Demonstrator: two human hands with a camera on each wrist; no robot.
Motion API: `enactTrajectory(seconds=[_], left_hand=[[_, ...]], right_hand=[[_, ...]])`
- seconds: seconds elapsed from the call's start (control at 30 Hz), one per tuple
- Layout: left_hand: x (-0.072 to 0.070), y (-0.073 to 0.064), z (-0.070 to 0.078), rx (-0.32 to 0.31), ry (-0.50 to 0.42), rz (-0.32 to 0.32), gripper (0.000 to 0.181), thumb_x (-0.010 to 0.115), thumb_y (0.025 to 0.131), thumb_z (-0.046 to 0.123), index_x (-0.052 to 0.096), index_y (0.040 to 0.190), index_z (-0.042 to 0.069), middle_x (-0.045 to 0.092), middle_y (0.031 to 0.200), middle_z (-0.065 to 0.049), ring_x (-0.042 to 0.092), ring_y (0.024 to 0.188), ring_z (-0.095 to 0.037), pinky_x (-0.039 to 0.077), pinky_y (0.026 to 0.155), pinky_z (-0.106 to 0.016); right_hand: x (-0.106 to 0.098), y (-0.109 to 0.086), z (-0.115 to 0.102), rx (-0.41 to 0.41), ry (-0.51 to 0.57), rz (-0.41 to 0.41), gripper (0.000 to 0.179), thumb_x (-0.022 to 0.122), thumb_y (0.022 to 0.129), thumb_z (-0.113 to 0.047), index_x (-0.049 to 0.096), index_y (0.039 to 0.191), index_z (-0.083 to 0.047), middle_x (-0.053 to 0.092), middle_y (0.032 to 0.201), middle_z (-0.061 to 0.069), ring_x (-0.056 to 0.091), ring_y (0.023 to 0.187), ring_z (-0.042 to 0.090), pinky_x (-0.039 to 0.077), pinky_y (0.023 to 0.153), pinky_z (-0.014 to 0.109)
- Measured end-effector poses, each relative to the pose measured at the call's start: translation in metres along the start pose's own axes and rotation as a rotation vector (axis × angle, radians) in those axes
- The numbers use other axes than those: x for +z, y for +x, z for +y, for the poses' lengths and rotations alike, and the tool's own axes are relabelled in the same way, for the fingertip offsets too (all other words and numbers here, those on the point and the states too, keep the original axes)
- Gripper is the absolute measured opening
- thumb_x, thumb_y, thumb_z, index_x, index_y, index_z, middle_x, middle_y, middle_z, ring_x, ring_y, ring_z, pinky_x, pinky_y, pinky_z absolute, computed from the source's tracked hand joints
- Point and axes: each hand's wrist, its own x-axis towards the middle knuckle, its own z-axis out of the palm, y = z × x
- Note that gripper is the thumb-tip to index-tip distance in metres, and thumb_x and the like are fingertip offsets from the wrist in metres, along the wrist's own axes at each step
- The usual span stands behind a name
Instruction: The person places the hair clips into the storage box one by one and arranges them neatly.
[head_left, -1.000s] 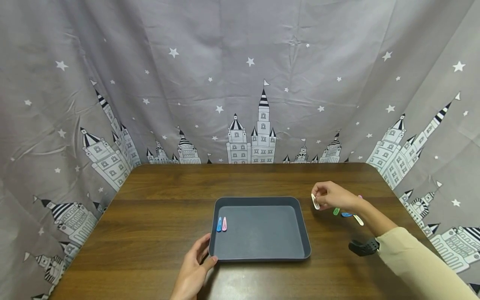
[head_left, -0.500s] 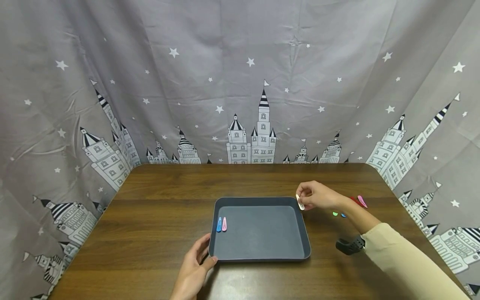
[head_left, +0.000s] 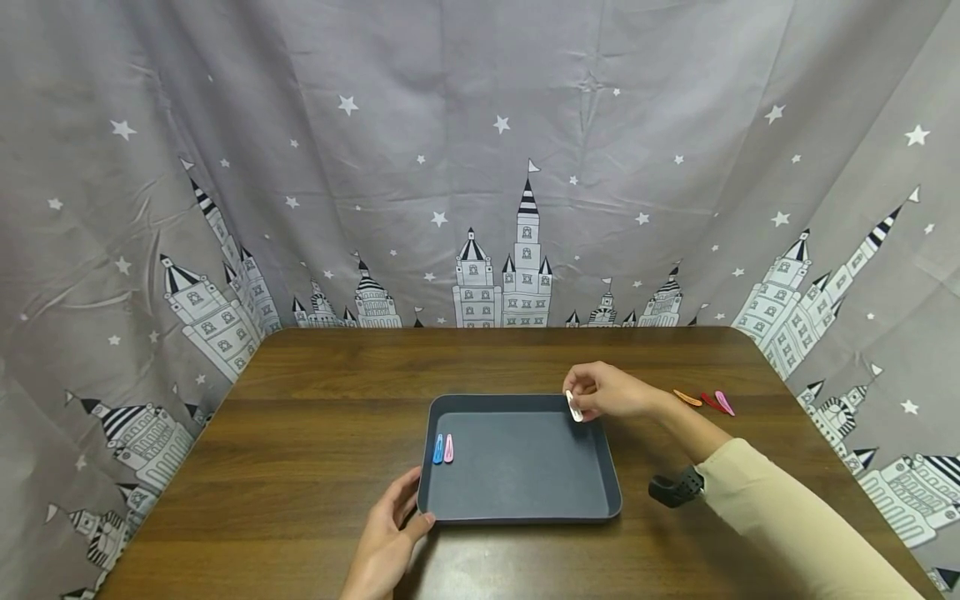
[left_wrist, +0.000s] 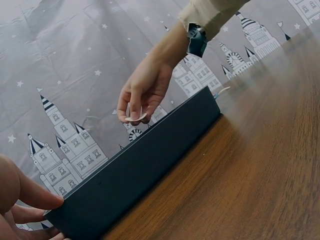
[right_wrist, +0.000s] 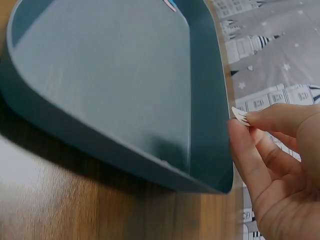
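My right hand point(head_left: 606, 390) pinches a white snap hair clip point(head_left: 573, 406) between thumb and fingertips, above the far right corner of a dark grey tray point(head_left: 525, 467). From the right wrist, the white hair clip point(right_wrist: 240, 116) shows edge-on at the fingertips, beside the tray's rim. My left hand point(head_left: 386, 533) grips the tray's near left corner, thumb on the rim and fingers along the outer side. Inside the tray, against its left side, a blue hair clip point(head_left: 438, 448) and a pink hair clip point(head_left: 448, 448) lie side by side.
On the brown wooden table point(head_left: 322, 433), right of the tray, lie an orange clip point(head_left: 687, 398), a red clip point(head_left: 712, 403) and another pink clip point(head_left: 724, 403). The right forearm covers the table area nearer to me. A grey castle-print curtain point(head_left: 405, 192) hangs behind the table.
My right hand has carried the white hair clip leftward from the table beside the tray to over its far right corner. The left hand and tray have stayed put.
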Motion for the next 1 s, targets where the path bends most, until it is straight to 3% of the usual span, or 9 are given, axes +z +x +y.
enactTrajectory(seconds=[0.2,0.57,1.0], left_hand=[[0.0,0.0,-0.001,0.016,0.006,-0.001,0.066,0.061,0.089,-0.015,0.036,0.151,-0.014,0.04,0.152,-0.037,0.042,0.14,-0.05,0.042,0.111,-0.049],[0.0,0.0,-0.001,0.014,0.009,0.0,0.066,0.061,0.089,-0.015,0.037,0.15,-0.014,0.04,0.151,-0.037,0.043,0.139,-0.05,0.044,0.109,-0.048],[0.001,0.001,-0.001,0.008,-0.005,0.006,0.067,0.061,0.089,-0.016,0.037,0.151,-0.013,0.04,0.152,-0.037,0.042,0.139,-0.05,0.043,0.11,-0.048]], right_hand=[[0.009,0.01,-0.004,-0.003,0.02,-0.021,0.013,0.06,0.098,0.008,0.057,0.109,0.015,0.063,0.085,0.01,0.068,0.077,0.021,0.063,0.077,0.05],[0.028,0.028,-0.007,-0.002,0.055,-0.055,0.013,0.061,0.097,0.008,0.057,0.107,0.014,0.065,0.085,0.011,0.069,0.079,0.023,0.064,0.074,0.041],[0.049,0.047,-0.023,0.019,0.104,-0.085,0.01,0.065,0.095,0.008,0.06,0.096,-0.001,0.066,0.086,0.014,0.069,0.078,0.024,0.063,0.078,0.048]])
